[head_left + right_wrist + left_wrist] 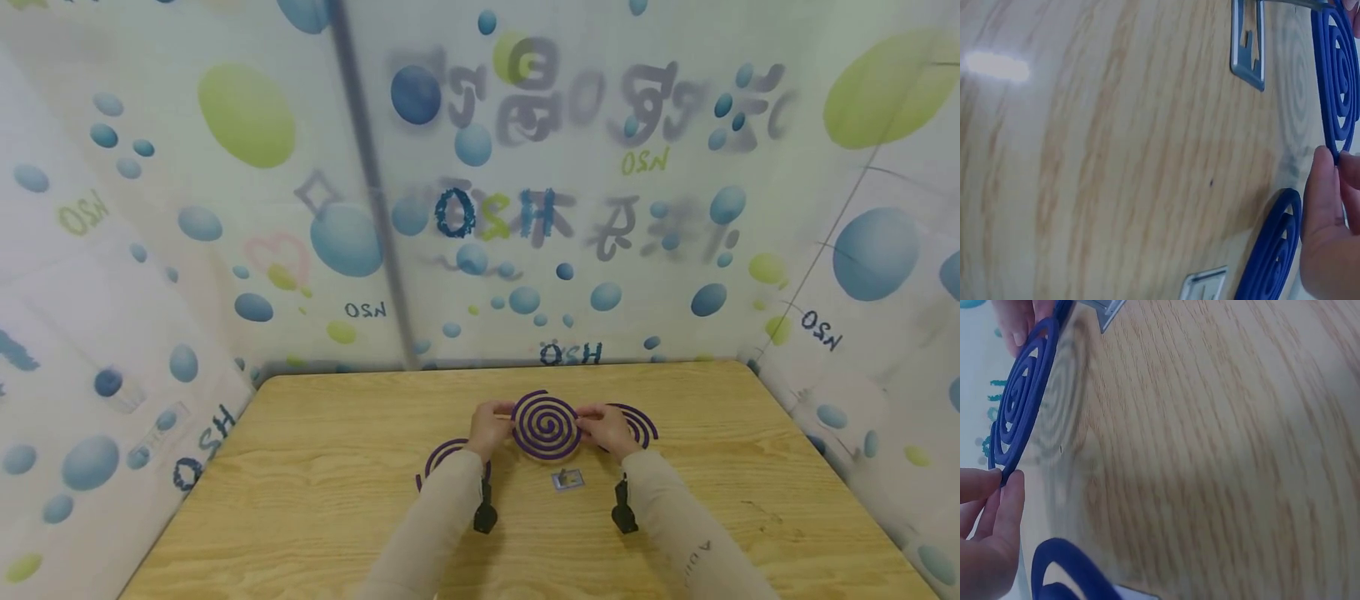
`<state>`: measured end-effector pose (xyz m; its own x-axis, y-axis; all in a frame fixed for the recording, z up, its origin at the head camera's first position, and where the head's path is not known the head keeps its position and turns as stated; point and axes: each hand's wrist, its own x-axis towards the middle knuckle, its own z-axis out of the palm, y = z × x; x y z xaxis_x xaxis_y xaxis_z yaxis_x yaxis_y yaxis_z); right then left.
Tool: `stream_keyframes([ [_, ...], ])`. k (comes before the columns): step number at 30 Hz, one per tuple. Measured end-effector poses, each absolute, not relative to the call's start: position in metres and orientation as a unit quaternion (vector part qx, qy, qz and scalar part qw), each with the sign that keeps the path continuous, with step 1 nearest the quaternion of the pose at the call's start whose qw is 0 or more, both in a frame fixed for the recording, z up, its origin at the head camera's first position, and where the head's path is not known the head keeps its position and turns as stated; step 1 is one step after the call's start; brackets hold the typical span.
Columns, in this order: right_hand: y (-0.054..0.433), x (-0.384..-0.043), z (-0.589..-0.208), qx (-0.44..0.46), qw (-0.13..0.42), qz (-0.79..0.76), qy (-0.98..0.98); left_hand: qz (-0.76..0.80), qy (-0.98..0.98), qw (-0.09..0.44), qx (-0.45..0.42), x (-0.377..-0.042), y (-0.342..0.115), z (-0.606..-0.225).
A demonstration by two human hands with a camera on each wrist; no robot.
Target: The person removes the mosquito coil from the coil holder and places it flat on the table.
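Observation:
A dark purple mosquito coil (548, 425) is held up off the wooden table, its flat spiral turned toward the head camera. My left hand (490, 427) pinches its left rim between thumb and fingers. On the opposite rim, my right hand (606, 429) grips it the same way. A second coil (450, 442) lies partly hidden behind the left hand and forearm. Beyond the right hand a third coil (637, 409) shows in part. Below the held coil, a small metal coil stand (567, 480) rests on the table, its upright prong raised.
Another metal stand (1205, 282) lies near the third coil in the right wrist view. The wooden table (315, 500) reaches back to a patterned curtain (480, 275), with more curtain on both sides. A dark camera mount (485, 518) sits on each wrist.

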<state>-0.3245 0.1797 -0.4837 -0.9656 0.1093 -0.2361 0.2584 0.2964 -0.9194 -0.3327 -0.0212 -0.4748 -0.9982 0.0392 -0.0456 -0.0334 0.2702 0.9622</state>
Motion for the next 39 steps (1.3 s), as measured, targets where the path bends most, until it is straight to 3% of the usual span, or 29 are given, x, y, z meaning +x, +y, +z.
stream_keyframes([
  [11, 0.177, -0.329, -0.489, 0.105, 0.058, -0.582, 0.804, 0.55, 0.835, -0.016, 0.008, -0.336, -0.02, -0.483],
  [17, 0.175, -0.329, -0.49, 0.113, 0.054, -0.588, 0.799, 0.516, 0.853, -0.064, 0.039, -0.42, -0.028, -0.61],
  [19, 0.174, -0.33, -0.491, 0.111, 0.052, -0.584, 0.802, 0.503, 0.861, -0.067, 0.035, -0.425, -0.028, -0.62],
  [24, 0.173, -0.329, -0.492, 0.105, 0.041, -0.562, 0.819, 0.493, 0.869, -0.032, 0.039, -0.407, -0.031, -0.589],
  [32, 0.173, -0.331, -0.498, 0.075, 0.023, -0.526, 0.847, 0.473, 0.88, 0.001, 0.031, -0.41, -0.033, -0.587],
  [35, 0.174, -0.33, -0.498, 0.073, 0.022, -0.522, 0.85, 0.462, 0.887, 0.005, 0.028, -0.429, -0.033, -0.615],
  [39, 0.176, -0.329, -0.497, 0.059, 0.01, -0.5, 0.864, 0.448, 0.893, -0.015, 0.043, -0.489, -0.037, -0.705],
])
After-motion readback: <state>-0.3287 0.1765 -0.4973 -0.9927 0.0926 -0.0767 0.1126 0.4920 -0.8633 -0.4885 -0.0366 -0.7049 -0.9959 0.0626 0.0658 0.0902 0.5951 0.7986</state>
